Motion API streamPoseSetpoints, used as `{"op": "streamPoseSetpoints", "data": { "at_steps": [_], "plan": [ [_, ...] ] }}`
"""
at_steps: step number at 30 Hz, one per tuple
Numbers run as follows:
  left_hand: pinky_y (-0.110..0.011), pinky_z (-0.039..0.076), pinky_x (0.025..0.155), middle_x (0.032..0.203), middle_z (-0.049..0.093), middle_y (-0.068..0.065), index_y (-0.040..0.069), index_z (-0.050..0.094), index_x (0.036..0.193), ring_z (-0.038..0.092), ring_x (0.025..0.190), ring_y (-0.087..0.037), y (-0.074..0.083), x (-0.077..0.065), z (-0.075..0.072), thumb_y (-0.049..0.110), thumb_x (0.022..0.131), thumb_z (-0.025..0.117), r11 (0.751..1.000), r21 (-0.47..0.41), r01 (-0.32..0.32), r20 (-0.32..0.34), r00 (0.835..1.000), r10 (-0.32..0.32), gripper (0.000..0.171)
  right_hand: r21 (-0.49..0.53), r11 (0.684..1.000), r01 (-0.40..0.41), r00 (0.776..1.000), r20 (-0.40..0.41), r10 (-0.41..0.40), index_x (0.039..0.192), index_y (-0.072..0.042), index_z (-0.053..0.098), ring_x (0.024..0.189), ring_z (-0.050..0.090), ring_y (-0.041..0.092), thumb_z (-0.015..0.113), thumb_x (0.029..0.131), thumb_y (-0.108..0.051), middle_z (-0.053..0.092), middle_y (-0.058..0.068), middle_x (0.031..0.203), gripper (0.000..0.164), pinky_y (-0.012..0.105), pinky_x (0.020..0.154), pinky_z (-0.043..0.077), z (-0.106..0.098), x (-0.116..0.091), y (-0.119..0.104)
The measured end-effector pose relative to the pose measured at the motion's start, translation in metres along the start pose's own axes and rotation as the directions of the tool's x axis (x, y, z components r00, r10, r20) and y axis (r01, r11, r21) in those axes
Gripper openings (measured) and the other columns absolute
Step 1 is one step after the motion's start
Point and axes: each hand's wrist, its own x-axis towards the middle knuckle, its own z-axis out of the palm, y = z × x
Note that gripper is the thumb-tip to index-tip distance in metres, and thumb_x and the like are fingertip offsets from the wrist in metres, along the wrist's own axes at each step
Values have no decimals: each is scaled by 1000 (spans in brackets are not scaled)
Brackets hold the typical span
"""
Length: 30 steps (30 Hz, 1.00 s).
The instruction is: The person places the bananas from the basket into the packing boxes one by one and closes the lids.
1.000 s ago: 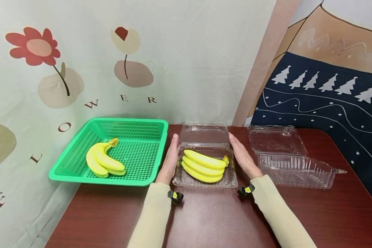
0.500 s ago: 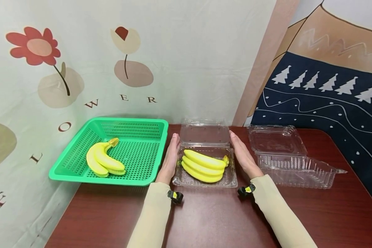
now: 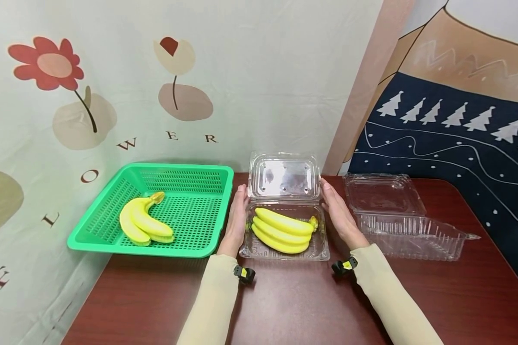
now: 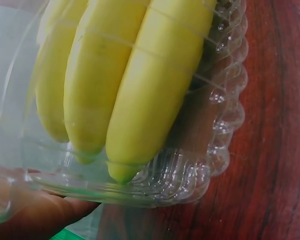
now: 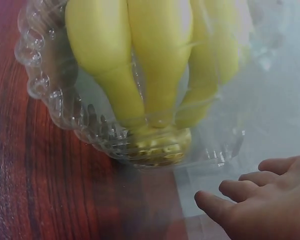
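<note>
A bunch of yellow bananas (image 3: 282,232) lies in the lower half of a clear plastic clamshell box (image 3: 259,254), stem end to the right. Its hinged lid (image 3: 284,178) leans up at the back. Along the box's left side is my left hand (image 3: 235,223), fingers straight and fingertips near the lid's lower left corner. My right hand (image 3: 340,218) mirrors it on the right, fingertips by the lid's lower right edge. In the right wrist view, the fingers (image 5: 215,205) lie a little apart from the box wall beside the stem.
A green plastic basket (image 3: 217,225) on the left holds another bunch of bananas (image 3: 144,220). To the right, a second clear clamshell box (image 3: 414,237) stands with its lid laid back. A printed curtain (image 3: 263,96) hangs behind the dark red table (image 3: 285,302).
The lid of the middle box has risen from lying back to a steeper tilt. Both hands have stayed nearly in place at its sides.
</note>
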Motion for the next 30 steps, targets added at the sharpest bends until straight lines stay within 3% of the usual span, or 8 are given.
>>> {"op": "streamPoseSetpoints", "data": {
  "at_steps": [6, 14, 20, 30],
  "plan": [
    [-55, 22, 123, 167, 29, -20, 4, 20, 165, 26, 154, -36, 4, -3, 1, 47, 112, 26, 996, 49, -71, -21, 997, 72, 68, 31, 999, 12, 1000, -12, -12, 166, -7, 18, 157, 18, 28, 23, 111, -55, 19, 13, 172, 73, 53, 124, 21, -1, -6, -6],
    [-51, 25, 123, 163, 38, -17, 6, 26, 164, 33, 151, -32, 9, -11, -1, 47, 110, 27, 978, 162, -134, -81, 986, 148, 68, 59, 997, 44, 999, -6, -43, 166, -5, 17, 157, 20, 28, 22, 112, -51, 20, 13, 171, 71, 51, 124, 21, 0, -14, -9],
    [-52, 25, 123, 163, 38, -19, 3, 26, 163, 33, 151, -34, 14, -14, -1, 45, 110, 29, 972, 155, -178, -83, 978, 192, 67, 87, 994, 70, 998, -8, -69, 165, -5, 18, 156, 22, 28, 22, 112, -52, 22, 14, 170, 72, 51, 124, 22, 0, -21, -10],
    [-53, 26, 122, 162, 40, -16, 9, 26, 164, 35, 150, -34, 23, -26, 0, 51, 108, 28, 958, 189, -216, -65, 971, 231, 70, 87, 991, 100, 995, -23, -98, 165, -8, 22, 154, 29, 29, 23, 112, -51, 30, 17, 167, 69, 49, 123, 25, -4, -33, -17]
  ]
}}
